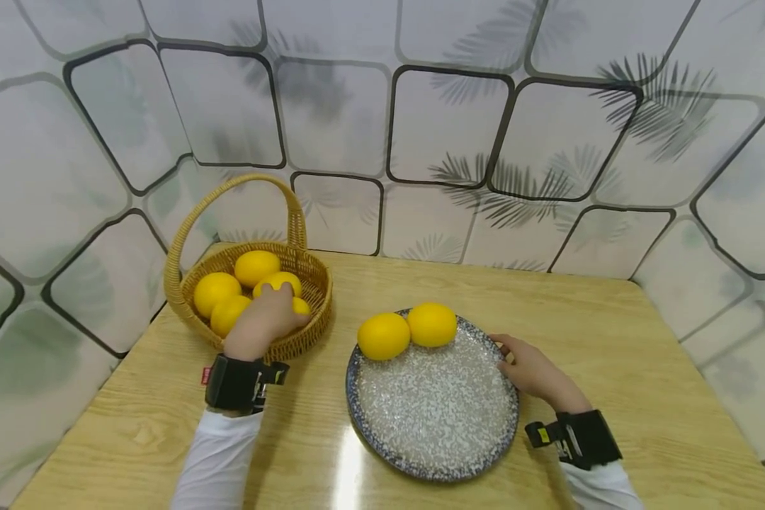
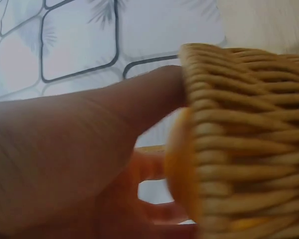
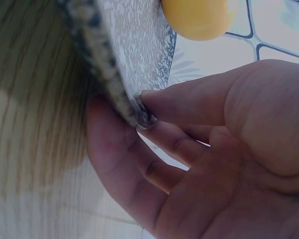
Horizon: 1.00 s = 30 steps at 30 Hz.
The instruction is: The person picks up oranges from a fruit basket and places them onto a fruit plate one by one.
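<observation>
In the head view, my left hand reaches over the near rim of a wicker basket and grips a yellow lemon among several others. The left wrist view shows that lemon between thumb and fingers, partly hidden by the woven basket wall. A round speckled grey plate with a dark rim carries two lemons side by side at its far left edge. On the plate's right, my right hand pinches the rim, thumb above and fingers beneath.
The basket's tall arched handle rises over its middle. Both basket and plate stand on a light wooden table. Behind it hangs a patterned backdrop, which also closes off the left and right sides.
</observation>
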Each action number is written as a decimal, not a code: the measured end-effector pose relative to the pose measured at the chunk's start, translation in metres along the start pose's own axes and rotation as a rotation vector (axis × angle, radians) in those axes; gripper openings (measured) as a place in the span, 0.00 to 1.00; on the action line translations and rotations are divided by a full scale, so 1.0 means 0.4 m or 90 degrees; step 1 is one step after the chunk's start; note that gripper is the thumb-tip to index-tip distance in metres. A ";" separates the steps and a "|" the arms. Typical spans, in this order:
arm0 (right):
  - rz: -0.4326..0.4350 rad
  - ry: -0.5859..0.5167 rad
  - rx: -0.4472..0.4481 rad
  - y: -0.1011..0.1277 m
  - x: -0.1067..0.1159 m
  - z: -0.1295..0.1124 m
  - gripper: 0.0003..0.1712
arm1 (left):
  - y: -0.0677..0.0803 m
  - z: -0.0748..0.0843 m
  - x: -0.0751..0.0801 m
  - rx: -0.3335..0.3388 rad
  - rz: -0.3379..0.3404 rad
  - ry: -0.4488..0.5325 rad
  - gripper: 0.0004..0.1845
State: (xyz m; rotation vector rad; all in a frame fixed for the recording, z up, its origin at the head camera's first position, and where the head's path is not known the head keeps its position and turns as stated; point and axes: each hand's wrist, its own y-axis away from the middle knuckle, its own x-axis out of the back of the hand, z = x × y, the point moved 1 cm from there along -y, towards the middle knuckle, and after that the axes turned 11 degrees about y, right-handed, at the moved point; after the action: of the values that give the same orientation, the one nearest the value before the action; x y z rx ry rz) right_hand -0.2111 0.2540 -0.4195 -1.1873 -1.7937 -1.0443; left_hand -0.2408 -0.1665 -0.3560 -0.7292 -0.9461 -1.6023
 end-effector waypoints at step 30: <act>-0.004 0.003 -0.001 -0.003 0.000 0.001 0.31 | -0.021 0.005 -0.011 0.042 0.124 0.130 0.46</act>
State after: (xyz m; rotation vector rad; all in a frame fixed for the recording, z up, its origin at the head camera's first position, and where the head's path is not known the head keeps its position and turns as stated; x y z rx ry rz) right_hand -0.2123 0.2542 -0.4198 -1.1803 -1.7948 -1.0523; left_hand -0.2478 -0.1616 -0.3604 -0.5812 -0.7530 -1.4363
